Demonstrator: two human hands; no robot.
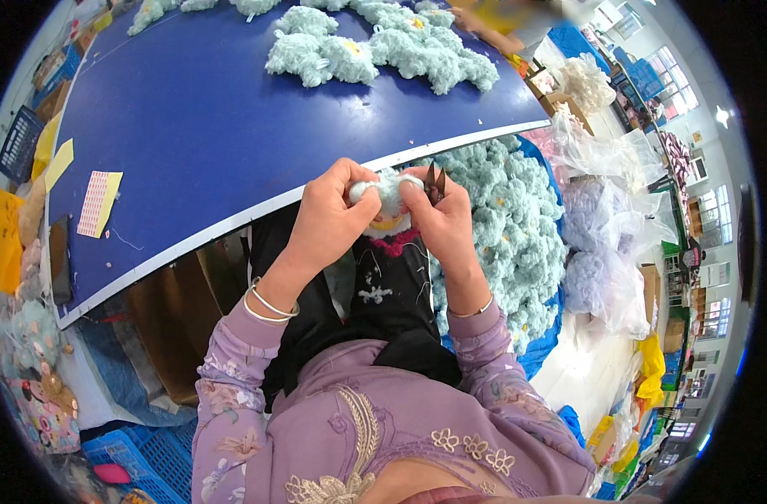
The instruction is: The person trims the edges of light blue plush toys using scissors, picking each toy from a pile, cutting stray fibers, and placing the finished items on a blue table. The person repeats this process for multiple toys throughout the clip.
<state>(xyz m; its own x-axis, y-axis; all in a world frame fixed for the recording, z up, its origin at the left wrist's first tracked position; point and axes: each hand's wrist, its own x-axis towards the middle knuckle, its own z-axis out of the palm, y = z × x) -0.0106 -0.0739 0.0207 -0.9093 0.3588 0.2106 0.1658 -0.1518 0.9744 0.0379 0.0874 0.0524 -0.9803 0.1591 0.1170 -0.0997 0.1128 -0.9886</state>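
Observation:
Over my lap, close to the table's front edge, both hands pinch a small pale blue-green plush toy [389, 195]. My left hand [323, 217] grips its left side, where a whitish rounded part shows by the thumb. My right hand [444, 220] has its thumb and finger closed on the other side. Dark thread snips [434, 181] are also tucked in the right hand, their pointed blades upward. A yellow patch shows low on the toy; the fingers hide much of the rest.
Fluffy blue-green plush pieces [341, 59] lie on the blue table [190, 126]. A large heap of similar plush [509, 227] fills a blue container at my right. A sticker sheet [99, 204] and a dark phone-like object [60, 259] lie at left. Another person's arm [488, 34] reaches in across the table.

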